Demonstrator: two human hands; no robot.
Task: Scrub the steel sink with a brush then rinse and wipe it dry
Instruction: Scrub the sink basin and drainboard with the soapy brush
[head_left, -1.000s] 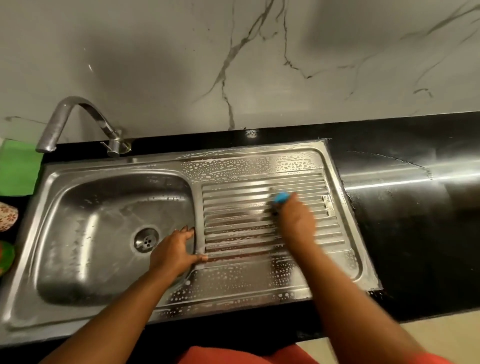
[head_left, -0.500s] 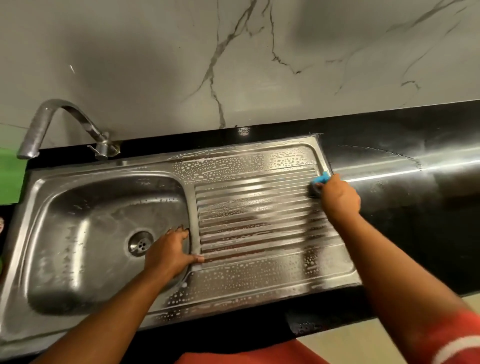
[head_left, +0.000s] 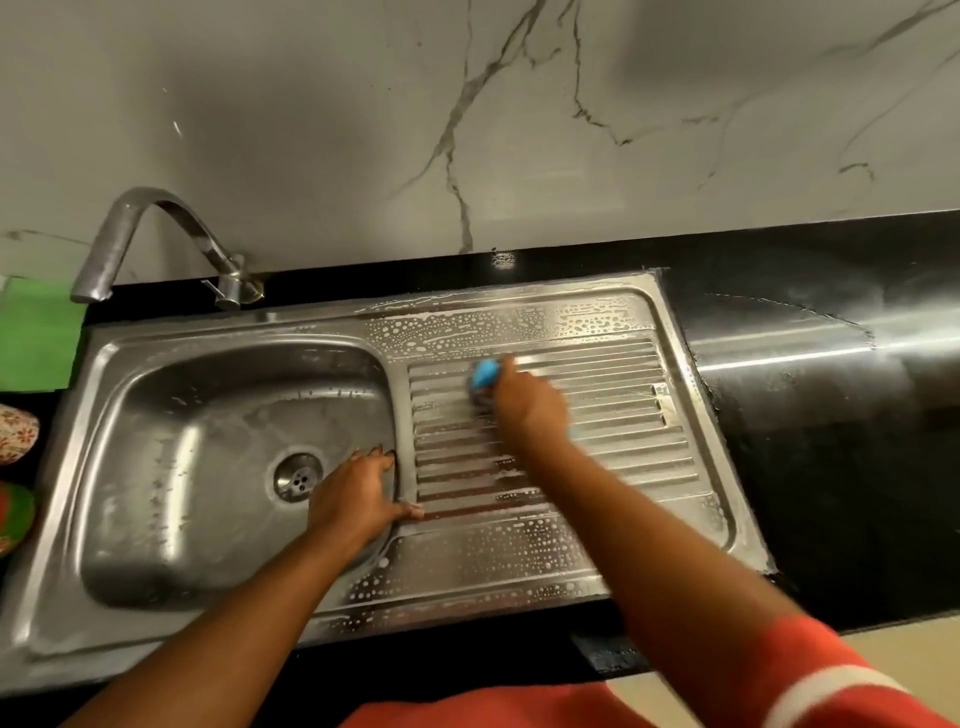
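Note:
The steel sink has a basin on the left with a round drain and a ribbed, soapy drainboard on the right. My right hand grips a blue scrub brush and presses it on the upper left ribs of the drainboard. Only the brush's blue top and a dark underside show past my fingers. My left hand rests on the ridge between basin and drainboard, fingers over the basin's inner wall, thumb on the drainboard side.
A curved steel tap stands behind the basin. Black countertop extends to the right, wet and streaked. A green cloth lies at the left edge, with patterned items below it. A marble wall rises behind.
My right hand has swept the brush from the drainboard's right edge back left to its upper left ribs. My left hand stays on the basin ridge.

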